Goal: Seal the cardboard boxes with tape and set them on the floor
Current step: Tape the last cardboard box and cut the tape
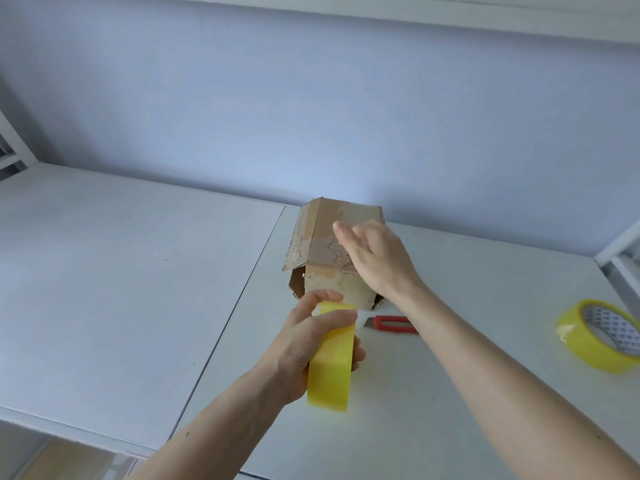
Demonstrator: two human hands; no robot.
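A worn cardboard box (pixel 322 244) stands on the white table (pixel 104 271) near the back wall, its surface torn and patched with old tape, one flap hanging over its left side. My right hand (pixel 374 258) lies flat with straight fingers on the box's right top. My left hand (pixel 311 344) grips a yellow tape roll (pixel 332 362) just in front of the box, thumb and fingers curled round its top edge.
A red utility knife (pixel 391 323) lies on the table just right of the held roll. A second yellow tape roll (pixel 599 334) sits at the right edge. White frames stand at the far left and right. The floor shows at the lower left.
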